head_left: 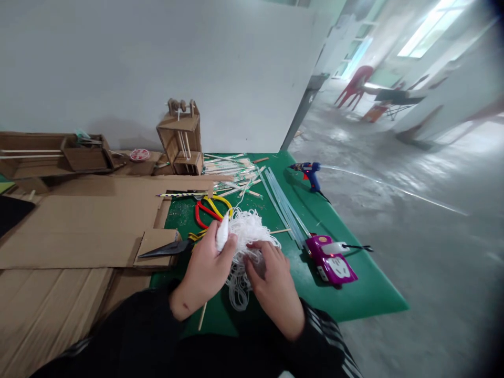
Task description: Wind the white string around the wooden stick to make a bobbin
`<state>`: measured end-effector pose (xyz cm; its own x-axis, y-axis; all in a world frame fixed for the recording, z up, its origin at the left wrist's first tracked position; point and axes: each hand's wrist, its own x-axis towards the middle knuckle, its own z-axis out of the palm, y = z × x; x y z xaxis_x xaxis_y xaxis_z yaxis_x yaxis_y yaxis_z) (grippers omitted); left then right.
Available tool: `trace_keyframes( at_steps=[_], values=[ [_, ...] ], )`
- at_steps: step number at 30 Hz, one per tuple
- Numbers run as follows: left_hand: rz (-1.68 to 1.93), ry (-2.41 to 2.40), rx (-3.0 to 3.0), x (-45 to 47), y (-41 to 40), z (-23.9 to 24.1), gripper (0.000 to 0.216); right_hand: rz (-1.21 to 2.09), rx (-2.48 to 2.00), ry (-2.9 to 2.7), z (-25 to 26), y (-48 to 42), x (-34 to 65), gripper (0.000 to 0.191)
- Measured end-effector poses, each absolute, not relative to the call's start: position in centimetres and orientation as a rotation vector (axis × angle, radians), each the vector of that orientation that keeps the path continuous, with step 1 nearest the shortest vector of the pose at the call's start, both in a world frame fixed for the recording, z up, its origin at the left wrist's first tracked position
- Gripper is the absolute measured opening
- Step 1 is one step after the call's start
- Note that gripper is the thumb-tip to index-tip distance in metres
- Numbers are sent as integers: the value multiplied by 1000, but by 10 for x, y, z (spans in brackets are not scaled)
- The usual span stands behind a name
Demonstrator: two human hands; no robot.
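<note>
The green tabletop [366, 296] spreads below the work; over its middle sits the white cord tangle [252, 223], the clock's centre here, twelve pointing away from the person; whether it rests or hangs, I cannot tell; it looks light, soft and limp, likely to snag on itself rather than break. The left hand [207, 265], at eight o'clock, is closed, thumb against fingers, on a bundle; the right hand [273, 281], at five, is half-curled among strands, though whether it pinches any I cannot tell. A purple case [328, 257] lies between three and four, red-and-yellow handles [199, 216] near ten; smallest, the white bundle [222, 233] stands at nine, seemingly compact, the surest place to grip; loose loops are best taken singly, near where they emerge.
</note>
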<state>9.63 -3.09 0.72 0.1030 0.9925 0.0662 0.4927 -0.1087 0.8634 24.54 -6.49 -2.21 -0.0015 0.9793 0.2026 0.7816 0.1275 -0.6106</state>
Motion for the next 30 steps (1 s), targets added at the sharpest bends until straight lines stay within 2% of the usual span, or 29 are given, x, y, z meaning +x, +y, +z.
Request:
trace_keyframes(
  at_steps=[6, 10, 16, 23, 26, 30],
  values=[
    [1041, 1367, 1456, 97, -31, 12, 17, 398, -1721, -1821, -21, -65, 247, 12],
    [1013, 1319, 1365, 95, -40, 20, 12, 436, -1709, -1778, -21, -65, 247, 12],
    [911, 1152, 1171, 77, -61, 24, 15, 414, -1679, -1697, -23, -64, 249, 14],
    [886, 733, 579, 64, -75, 23, 18, 491, -1638, -1673, -14, -65, 252, 19],
    [793, 942, 790, 64, -74, 23, 7, 520, -1623, -1672, -9, -68, 254, 17],
    [557, 1320, 1487, 68, -73, 21, 16, 509, -1623, -1681, -6, -71, 255, 15]
  ],
)
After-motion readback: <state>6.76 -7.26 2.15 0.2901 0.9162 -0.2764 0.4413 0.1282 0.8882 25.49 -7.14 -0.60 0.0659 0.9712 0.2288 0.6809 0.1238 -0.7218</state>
